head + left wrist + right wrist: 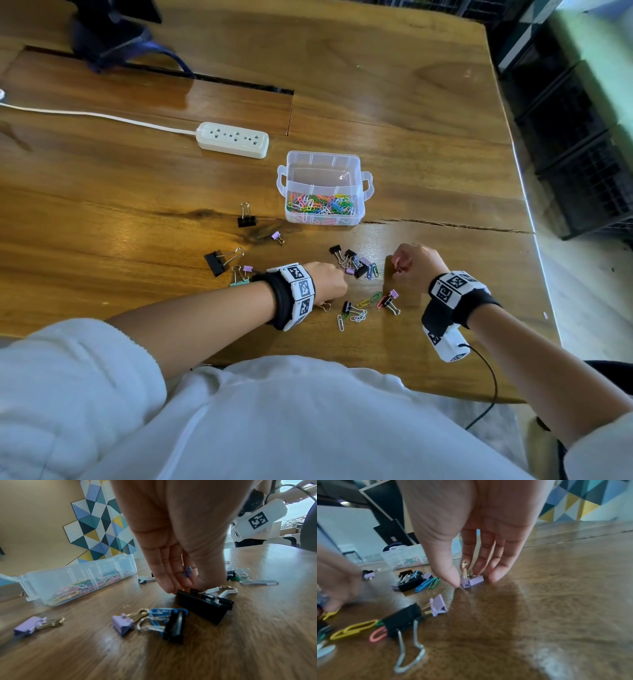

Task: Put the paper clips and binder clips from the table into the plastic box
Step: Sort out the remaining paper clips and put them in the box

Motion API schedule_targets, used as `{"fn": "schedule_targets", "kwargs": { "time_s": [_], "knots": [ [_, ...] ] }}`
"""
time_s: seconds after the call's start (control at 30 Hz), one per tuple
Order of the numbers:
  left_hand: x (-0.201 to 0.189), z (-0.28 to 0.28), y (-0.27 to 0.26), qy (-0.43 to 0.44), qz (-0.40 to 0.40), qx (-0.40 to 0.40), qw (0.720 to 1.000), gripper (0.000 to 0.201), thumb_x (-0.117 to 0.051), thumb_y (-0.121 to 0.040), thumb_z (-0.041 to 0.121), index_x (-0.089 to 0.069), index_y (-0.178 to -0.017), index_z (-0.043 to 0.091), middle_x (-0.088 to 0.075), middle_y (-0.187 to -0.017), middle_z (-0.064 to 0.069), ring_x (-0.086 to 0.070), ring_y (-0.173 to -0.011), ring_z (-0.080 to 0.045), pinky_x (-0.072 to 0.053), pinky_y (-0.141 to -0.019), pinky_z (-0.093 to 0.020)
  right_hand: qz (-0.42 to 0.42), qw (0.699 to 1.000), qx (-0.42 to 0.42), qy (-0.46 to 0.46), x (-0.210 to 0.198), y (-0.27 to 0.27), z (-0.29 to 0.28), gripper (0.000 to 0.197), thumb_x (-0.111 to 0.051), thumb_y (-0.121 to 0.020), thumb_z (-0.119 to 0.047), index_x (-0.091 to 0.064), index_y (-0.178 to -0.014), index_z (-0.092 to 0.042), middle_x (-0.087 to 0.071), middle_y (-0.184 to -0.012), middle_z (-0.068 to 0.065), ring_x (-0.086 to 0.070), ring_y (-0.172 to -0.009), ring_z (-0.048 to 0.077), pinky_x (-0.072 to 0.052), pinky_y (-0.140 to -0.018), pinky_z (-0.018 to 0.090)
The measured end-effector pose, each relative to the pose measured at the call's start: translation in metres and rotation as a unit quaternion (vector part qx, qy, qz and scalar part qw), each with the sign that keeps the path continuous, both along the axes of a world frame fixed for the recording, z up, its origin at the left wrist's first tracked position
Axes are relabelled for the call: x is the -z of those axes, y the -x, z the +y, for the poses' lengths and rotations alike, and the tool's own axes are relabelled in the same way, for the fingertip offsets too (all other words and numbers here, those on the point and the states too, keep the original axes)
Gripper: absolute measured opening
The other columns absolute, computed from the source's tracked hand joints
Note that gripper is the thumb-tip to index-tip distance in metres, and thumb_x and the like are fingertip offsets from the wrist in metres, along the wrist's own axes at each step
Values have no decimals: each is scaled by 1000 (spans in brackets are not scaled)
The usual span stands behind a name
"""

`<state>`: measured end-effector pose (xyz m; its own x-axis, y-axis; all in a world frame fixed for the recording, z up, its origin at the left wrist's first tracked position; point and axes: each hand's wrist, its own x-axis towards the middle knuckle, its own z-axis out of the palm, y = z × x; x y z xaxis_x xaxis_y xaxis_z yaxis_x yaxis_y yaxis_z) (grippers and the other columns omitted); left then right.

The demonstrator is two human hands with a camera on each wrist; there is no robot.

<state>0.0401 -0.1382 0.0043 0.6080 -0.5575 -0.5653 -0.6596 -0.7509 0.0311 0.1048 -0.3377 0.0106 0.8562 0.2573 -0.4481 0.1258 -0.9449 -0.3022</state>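
Note:
A clear plastic box (345, 165) stands mid-table, its front compartment holding several coloured paper clips (320, 205). Loose binder clips and paper clips (356, 263) lie between the box and me. My left hand (337, 279) points down into that pile. In the left wrist view it (184, 588) pinches a blue paper clip (187, 572), and its fingertips touch a black binder clip (204, 604). My right hand (399, 267) is curled over the table to the right. In the right wrist view its thumb and fingers (473, 581) pinch a lilac binder clip (477, 580) that lies on the wood.
A white power strip (233, 139) with its cable lies behind the box, and a dark bag (109, 37) sits at the far left. More binder clips (215, 262) are scattered left of my left wrist. The table's right edge (534, 219) drops off beyond the box.

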Motion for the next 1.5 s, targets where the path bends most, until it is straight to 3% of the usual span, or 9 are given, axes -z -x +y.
{"fn": "schedule_targets", "kwargs": {
  "time_s": [0.2, 0.3, 0.47, 0.67, 0.87, 1.1, 1.23, 1.4, 1.5],
  "knots": [
    [0, 1, -6, -12, 45, -33, 998, 27, -59, -89, 9, -57, -115, -1, -56, -120, -15, -57, -111, -33, -50, -83, -40, -48, 998, -29, 35, 8, 8, 20, 31, -68, -75, -49, -63, -92, -23, -59, -82, -12, -46, -89, 13, -38, -87, 34],
    [-1, 3, -8, -2, 56, -48, 997, 26, -58, -89, 9, -58, -114, 1, -56, -120, -14, -57, -110, -32, -51, -87, -39, -17, 999, -5, 28, 12, 9, 27, 33, -71, -73, -47, -65, -92, -22, -62, -81, -11, -55, -90, 15, -41, -93, 38],
    [-14, 20, -22, 113, 38, -130, 984, 15, -59, -88, 12, -60, -102, 6, -59, -106, -9, -60, -97, -25, -51, -86, -33, 10, 999, 29, -31, 12, 9, 31, 15, -74, -75, -25, -70, -87, -16, -65, -78, -2, -60, -78, 16, -51, -76, 28],
    [-33, 52, -58, 199, -37, -213, 956, 7, -53, -87, 5, -52, -83, 11, -51, -88, -3, -50, -82, -18, -43, -75, -25, 30, 999, -2, -24, 10, 11, 32, 7, -67, -82, -22, -60, -80, -22, -64, -81, -3, -66, -76, 18, -52, -65, 23],
    [-40, 71, -86, 196, -84, -283, 935, 9, -51, -86, 0, -56, -86, 8, -62, -104, -16, -60, -96, -32, -49, -81, -40, 25, 1000, -14, -1, 6, 4, 30, 3, -65, -83, -17, -65, -86, -16, -65, -86, -1, -59, -80, 13, -47, -72, 21],
    [-25, 74, -94, 181, -87, -316, 927, 15, -49, -89, -2, -53, -104, -1, -62, -105, -18, -61, -91, -34, -45, -71, -37, -27, 996, -6, -88, -12, -28, 43, 9, -66, -80, -10, -63, -83, -18, -64, -81, -4, -58, -74, 10, -43, -65, 12],
    [-20, 76, -96, 187, -79, -323, 925, 24, -51, -87, -7, -49, -110, 2, -63, -105, -19, -52, -78, -28, -37, -63, -34, -57, 993, -30, -103, -21, -51, 67, 6, -67, -81, -21, -62, -81, -25, -58, -72, -13, -56, -68, 6, -40, -57, 12],
    [-24, 78, -99, 179, -58, -310, 932, 28, -51, -89, -7, -56, -114, 3, -57, -115, -16, -57, -104, -33, -45, -83, -38, -74, 984, -14, -164, -30, -66, 99, 7, -69, -79, -17, -68, -85, -15, -62, -76, -5, -53, -62, 7, -42, -59, 17],
    [-23, 74, -96, 189, -97, -303, 929, 26, -52, -90, -2, -59, -114, 5, -52, -115, -15, -54, -105, -32, -44, -83, -37, -70, 986, -6, -152, -25, -71, 110, 12, -71, -76, -16, -62, -83, -20, -65, -79, -3, -54, -62, 8, -37, -56, 11]
  ]
}}
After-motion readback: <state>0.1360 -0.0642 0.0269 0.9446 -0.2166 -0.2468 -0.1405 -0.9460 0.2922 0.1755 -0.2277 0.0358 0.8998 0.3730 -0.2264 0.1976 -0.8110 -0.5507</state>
